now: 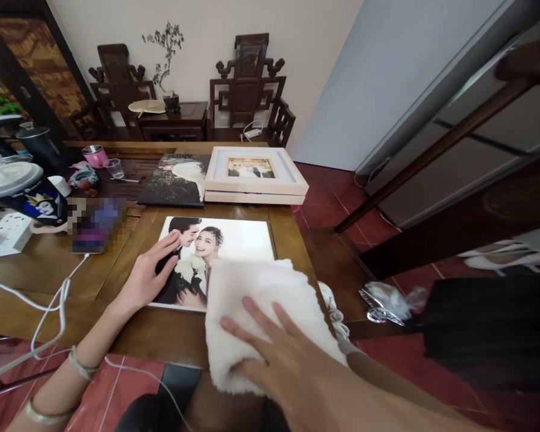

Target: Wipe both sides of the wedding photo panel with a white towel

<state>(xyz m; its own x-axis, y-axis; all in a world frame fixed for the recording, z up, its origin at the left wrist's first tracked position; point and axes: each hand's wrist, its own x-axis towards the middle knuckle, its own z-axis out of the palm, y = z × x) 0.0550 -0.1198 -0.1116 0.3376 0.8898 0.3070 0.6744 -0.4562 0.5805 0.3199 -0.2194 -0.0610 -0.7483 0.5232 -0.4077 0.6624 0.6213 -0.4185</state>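
Note:
A large glossy photo print (238,240) of a couple lies flat on the wooden table (117,270). My left hand (148,273) rests flat on the print's left side, fingers spread. My right hand (274,348) presses flat on a white fluffy cloth (252,294), which covers the print's lower right corner and hangs over the table's front edge. Neither hand grips anything.
Behind the print lie a dark photo album (175,180) and a cream framed picture box (254,174). Clutter, a white power strip (6,231) and white cables (49,306) fill the left. Carved chairs stand at the back wall. A dark wooden rail (432,150) crosses at right.

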